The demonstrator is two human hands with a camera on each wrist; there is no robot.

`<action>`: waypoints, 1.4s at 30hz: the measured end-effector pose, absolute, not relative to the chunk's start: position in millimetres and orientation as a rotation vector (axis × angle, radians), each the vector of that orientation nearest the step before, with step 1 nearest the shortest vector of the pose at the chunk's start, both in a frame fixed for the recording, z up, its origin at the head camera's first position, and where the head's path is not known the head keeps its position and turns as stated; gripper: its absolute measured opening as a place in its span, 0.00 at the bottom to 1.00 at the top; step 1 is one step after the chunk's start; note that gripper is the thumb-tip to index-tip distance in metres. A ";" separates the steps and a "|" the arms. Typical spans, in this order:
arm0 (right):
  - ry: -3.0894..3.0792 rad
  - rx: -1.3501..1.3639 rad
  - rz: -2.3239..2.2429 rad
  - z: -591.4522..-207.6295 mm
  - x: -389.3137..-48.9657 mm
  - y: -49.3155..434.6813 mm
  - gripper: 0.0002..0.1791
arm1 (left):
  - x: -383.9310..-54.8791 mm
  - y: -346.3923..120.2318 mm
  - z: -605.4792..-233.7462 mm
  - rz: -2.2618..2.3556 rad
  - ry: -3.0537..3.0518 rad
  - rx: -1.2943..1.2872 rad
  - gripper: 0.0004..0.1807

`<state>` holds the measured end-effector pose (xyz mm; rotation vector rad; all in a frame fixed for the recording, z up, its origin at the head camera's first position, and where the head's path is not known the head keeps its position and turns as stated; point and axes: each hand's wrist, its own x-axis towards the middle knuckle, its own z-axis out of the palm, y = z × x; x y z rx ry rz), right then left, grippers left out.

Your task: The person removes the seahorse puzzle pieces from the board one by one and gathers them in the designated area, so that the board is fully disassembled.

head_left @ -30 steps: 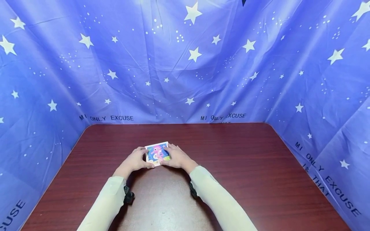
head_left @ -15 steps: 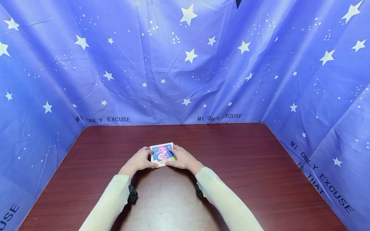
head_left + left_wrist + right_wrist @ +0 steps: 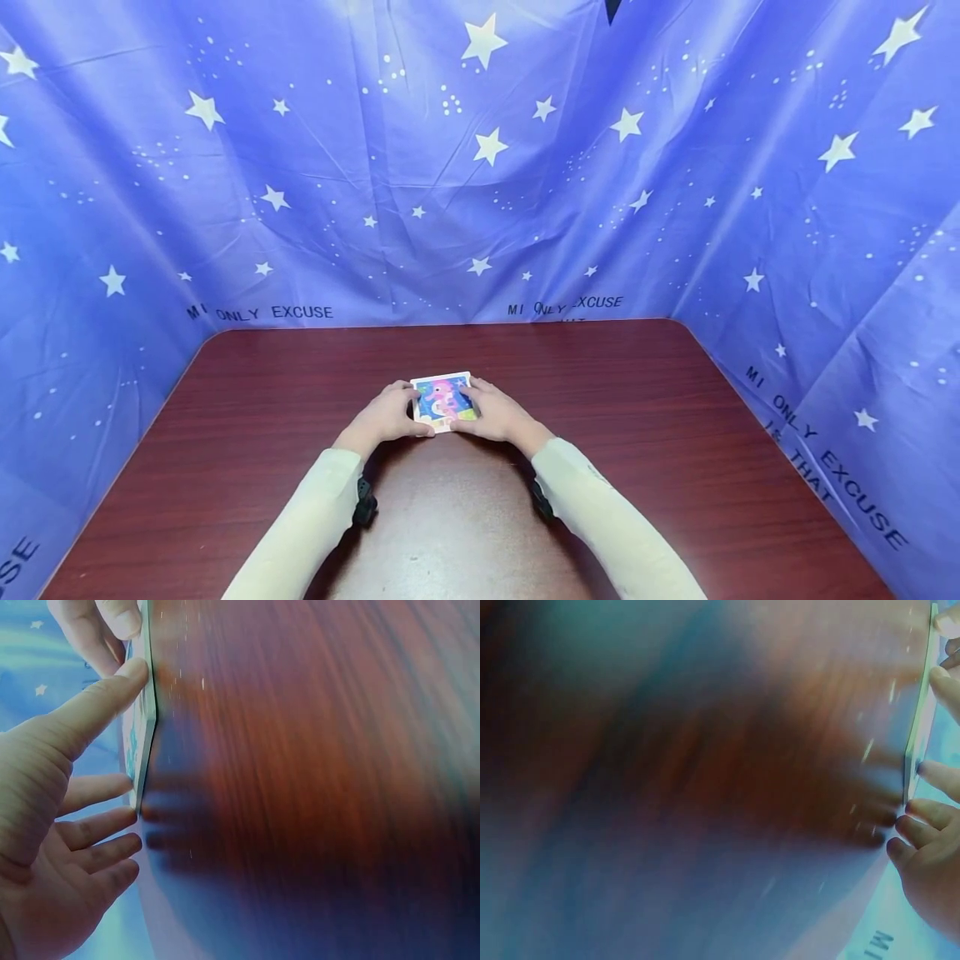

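A small square picture board, with a pink figure on blue inside a white border, lies flat on the dark red table. My left hand holds its left side, thumb at the near edge and forefinger on the left edge. On the opposite side my right hand grips it, with the thumb at the near edge and fingers over the right part of the picture. In the left wrist view the board shows edge-on, thin and pale. The other fingers of both hands reach down beside it to the tabletop.
A blue curtain with white stars hangs around the back and both sides of the table. Black wrist cameras sit under both pale sleeves.
Both hands have moved to the right along the table with the picture board between them, keeping their hold. The head view has turned slightly.
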<state>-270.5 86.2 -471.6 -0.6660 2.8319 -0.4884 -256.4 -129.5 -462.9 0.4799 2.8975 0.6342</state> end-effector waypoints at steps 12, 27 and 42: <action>2.859 -0.626 -0.488 -470.6 -263.6 119.4 0.43 | -257.1 -96.9 -463.7 0.653 2.881 0.543 0.41; 2.895 -0.596 -0.499 -474.7 -259.0 138.0 0.42 | -256.2 -79.5 -466.3 0.631 2.878 0.560 0.41; 2.887 -0.564 -0.512 -474.0 -257.0 141.3 0.42 | -258.8 -78.4 -466.5 0.618 2.854 0.594 0.41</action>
